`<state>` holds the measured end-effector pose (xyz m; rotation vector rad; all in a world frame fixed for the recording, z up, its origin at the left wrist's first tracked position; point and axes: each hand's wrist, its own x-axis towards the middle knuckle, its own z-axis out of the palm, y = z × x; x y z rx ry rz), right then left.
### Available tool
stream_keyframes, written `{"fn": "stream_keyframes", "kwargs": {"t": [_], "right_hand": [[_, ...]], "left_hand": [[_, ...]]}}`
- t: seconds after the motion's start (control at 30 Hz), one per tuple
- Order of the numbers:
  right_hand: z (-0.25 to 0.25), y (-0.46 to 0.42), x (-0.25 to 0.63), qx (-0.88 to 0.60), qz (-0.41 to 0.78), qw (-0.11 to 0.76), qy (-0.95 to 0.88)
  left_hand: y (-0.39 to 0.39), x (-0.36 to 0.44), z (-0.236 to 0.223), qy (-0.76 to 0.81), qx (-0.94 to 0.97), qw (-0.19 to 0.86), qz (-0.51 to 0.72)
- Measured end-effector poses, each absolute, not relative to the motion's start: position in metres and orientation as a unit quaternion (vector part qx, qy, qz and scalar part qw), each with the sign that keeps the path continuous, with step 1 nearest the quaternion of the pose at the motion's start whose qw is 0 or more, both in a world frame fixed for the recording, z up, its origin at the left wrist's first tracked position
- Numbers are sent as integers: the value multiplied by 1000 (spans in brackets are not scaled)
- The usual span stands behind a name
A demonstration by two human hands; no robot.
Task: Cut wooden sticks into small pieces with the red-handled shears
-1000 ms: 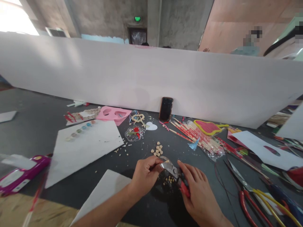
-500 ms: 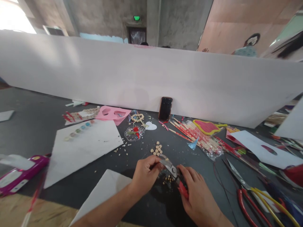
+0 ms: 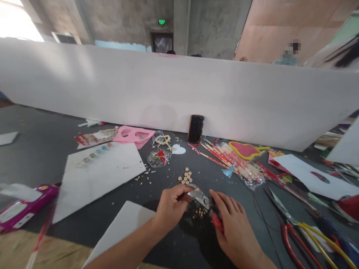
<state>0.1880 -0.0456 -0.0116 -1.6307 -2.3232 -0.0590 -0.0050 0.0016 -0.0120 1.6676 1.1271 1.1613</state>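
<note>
My right hand [image 3: 237, 222] grips a pair of hand pruners [image 3: 206, 203] with red-ended handles, their metal jaws pointing up and left. Thumb and fingers of my left hand [image 3: 171, 207] are pinched together right at those jaws. A tiny pale piece shows between the blades, but what my left fingers hold is mostly hidden. Below the jaws, small tan bits [image 3: 199, 213] lie scattered on the dark tabletop [image 3: 168, 246]. Just beyond my left fingertips sits a little pile of flower-shaped wooden beads [image 3: 185, 176].
A phone [image 3: 196, 129] leans against the white upright board [image 3: 140, 89]. To the right lie bagged red-patterned sticks [image 3: 238, 168], a blue tassel [image 3: 229, 170] and scissors [image 3: 286, 215]. White sheets [image 3: 103, 172] and a purple glue gun [image 3: 30, 209] are on the left.
My right fingers have loosened and lifted a little on the pruner handles, and the blades look slightly farther apart. My left hand has hardly moved.
</note>
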Motion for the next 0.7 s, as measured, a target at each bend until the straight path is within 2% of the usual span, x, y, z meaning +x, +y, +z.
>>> {"fn": "stream_keyframes", "kwargs": {"t": [0.7], "right_hand": [[-8, -47, 186, -557, 62, 154, -814]], "left_hand": [[1, -5, -12, 449, 675, 382, 443]]}}
